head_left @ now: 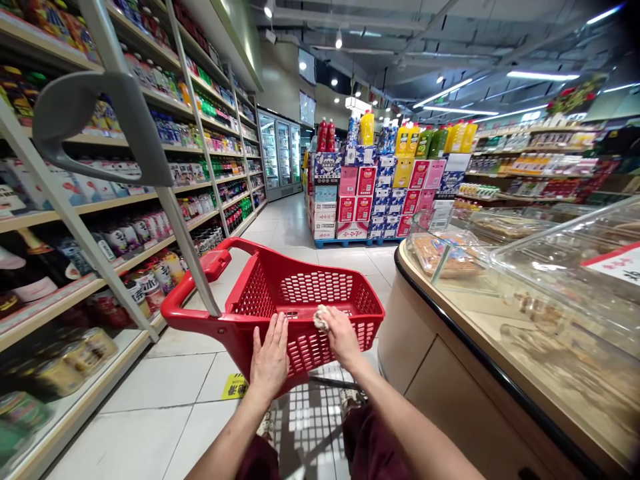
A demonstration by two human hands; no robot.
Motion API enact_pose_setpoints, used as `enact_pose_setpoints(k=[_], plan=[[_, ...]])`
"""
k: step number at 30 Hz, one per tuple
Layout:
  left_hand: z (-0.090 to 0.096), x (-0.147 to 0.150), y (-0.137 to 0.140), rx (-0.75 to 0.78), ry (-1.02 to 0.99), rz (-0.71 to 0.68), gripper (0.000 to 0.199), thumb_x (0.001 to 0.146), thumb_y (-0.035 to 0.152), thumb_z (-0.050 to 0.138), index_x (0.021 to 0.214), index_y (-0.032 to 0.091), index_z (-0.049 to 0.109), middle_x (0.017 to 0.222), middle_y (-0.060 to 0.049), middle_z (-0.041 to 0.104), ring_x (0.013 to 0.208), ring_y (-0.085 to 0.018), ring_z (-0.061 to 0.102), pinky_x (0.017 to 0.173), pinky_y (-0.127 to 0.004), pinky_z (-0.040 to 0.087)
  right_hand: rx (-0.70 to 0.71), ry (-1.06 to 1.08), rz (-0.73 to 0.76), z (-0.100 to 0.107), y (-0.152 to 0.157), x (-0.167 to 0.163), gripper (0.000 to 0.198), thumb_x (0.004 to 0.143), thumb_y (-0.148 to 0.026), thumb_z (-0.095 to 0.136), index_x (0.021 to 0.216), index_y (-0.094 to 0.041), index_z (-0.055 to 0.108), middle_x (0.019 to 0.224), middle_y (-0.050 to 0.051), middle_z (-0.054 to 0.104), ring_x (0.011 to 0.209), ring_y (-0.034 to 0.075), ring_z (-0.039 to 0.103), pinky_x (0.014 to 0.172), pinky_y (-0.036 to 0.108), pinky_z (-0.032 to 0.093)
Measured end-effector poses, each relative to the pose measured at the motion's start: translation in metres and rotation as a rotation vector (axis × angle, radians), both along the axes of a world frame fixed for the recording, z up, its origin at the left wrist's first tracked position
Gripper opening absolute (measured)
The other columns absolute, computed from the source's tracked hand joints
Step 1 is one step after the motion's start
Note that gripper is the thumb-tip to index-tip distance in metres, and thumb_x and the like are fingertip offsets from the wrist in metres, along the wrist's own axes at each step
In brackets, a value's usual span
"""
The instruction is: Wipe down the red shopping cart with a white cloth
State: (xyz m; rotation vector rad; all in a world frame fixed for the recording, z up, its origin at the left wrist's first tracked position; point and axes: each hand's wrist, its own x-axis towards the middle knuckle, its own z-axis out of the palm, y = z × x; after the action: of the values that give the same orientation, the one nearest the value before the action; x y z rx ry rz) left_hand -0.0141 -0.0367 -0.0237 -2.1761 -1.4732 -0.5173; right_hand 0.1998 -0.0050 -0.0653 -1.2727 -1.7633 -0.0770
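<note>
A red plastic shopping cart (pixel 310 347) with perforated walls stands right in front of me, its handle end to the left. My left hand (pixel 270 357) lies flat with fingers stretched out against the near side, fingertips at the rim. Closed around a crumpled whitish cloth (pixel 321 318), my right hand (pixel 343 337) presses it on the same rim, farther right. The inside of the basket that shows holds nothing. A grey pole with a loop-shaped grip (pixel 103 127) rises from the cart's handle end.
Drink shelves (pixel 200 100) line the left side. On the right, close to the cart, is a curved display counter (pixel 435 333) with clear covers and packaged food. Stacked drink cartons (pixel 360 200) stand ahead on blue pallets. A yellow floor sticker (pixel 234 387) lies beside the cart.
</note>
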Motion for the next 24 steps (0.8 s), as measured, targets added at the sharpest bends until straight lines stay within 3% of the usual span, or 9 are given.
enact_pose_setpoints(k=[5,7,11,12,14,16,18,24], plan=[[-0.001,-0.002,-0.002,0.006,-0.023,0.022,0.065,0.071,0.018,0.039,0.134,0.010,0.025,0.142,-0.009,0.027,0.135,-0.019,0.011,0.110,-0.046,0.002,-0.032,0.192,-0.323,-0.007,-0.002,0.040,0.042,0.077,-0.011,0.033,0.110,-0.018,0.058,0.114,0.011,0.057,0.114,0.024,0.045,0.096,0.050,0.033],[-0.002,0.000,-0.002,0.004,-0.024,0.031,0.065,0.071,0.019,0.040,0.134,0.008,0.026,0.142,-0.010,0.027,0.135,-0.019,0.010,0.110,-0.046,0.003,-0.013,0.220,-0.241,-0.004,-0.008,0.025,0.041,0.076,-0.011,0.035,0.109,-0.018,0.059,0.115,0.011,0.057,0.114,0.023,0.045,0.099,0.048,0.032],[0.002,-0.002,-0.003,-0.009,0.000,0.021,0.064,0.071,0.018,0.039,0.134,0.010,0.027,0.141,-0.009,0.030,0.134,-0.019,0.011,0.110,-0.046,0.001,-0.040,0.220,0.181,0.023,-0.021,-0.021,0.041,0.078,-0.011,0.037,0.113,-0.021,0.055,0.115,0.007,0.057,0.108,0.018,0.051,0.094,0.036,0.040],[0.003,-0.003,-0.004,-0.015,0.006,0.014,0.064,0.071,0.017,0.039,0.134,0.011,0.027,0.141,-0.008,0.030,0.134,-0.018,0.012,0.110,-0.046,-0.001,-0.061,0.255,0.188,0.031,-0.021,-0.023,0.040,0.079,-0.012,0.037,0.113,-0.020,0.055,0.113,0.007,0.059,0.104,0.017,0.053,0.091,0.034,0.043],[0.004,-0.004,-0.004,-0.022,0.009,0.008,0.064,0.071,0.017,0.038,0.134,0.011,0.027,0.141,-0.008,0.029,0.134,-0.018,0.012,0.110,-0.046,-0.001,-0.109,0.309,0.050,0.042,-0.018,-0.011,0.038,0.079,-0.011,0.035,0.109,-0.018,0.057,0.104,0.007,0.062,0.096,0.018,0.056,0.086,0.033,0.044],[0.003,-0.002,-0.004,-0.017,-0.002,0.015,0.065,0.071,0.017,0.039,0.134,0.010,0.026,0.141,-0.009,0.028,0.134,-0.019,0.011,0.110,-0.045,0.000,-0.156,0.267,-0.128,0.044,-0.010,0.005,0.035,0.077,-0.010,0.037,0.100,-0.018,0.061,0.098,0.008,0.063,0.093,0.020,0.056,0.085,0.036,0.043],[0.001,0.001,-0.004,-0.005,-0.019,0.024,0.066,0.070,0.017,0.041,0.134,0.008,0.025,0.141,-0.010,0.028,0.135,-0.020,0.010,0.110,-0.045,0.002,-0.176,0.169,-0.200,0.039,-0.002,0.008,0.035,0.075,-0.008,0.038,0.095,-0.018,0.064,0.101,0.009,0.061,0.098,0.021,0.054,0.088,0.038,0.041],[0.001,0.002,-0.003,-0.001,-0.027,0.017,0.068,0.071,0.018,0.040,0.135,0.007,0.022,0.141,-0.012,0.029,0.134,-0.020,0.012,0.110,-0.046,0.005,-0.079,-0.091,-0.024,0.019,-0.001,-0.026,0.045,0.072,-0.010,0.046,0.115,-0.017,0.055,0.123,0.012,0.049,0.114,0.024,0.042,0.097,0.042,0.032]])
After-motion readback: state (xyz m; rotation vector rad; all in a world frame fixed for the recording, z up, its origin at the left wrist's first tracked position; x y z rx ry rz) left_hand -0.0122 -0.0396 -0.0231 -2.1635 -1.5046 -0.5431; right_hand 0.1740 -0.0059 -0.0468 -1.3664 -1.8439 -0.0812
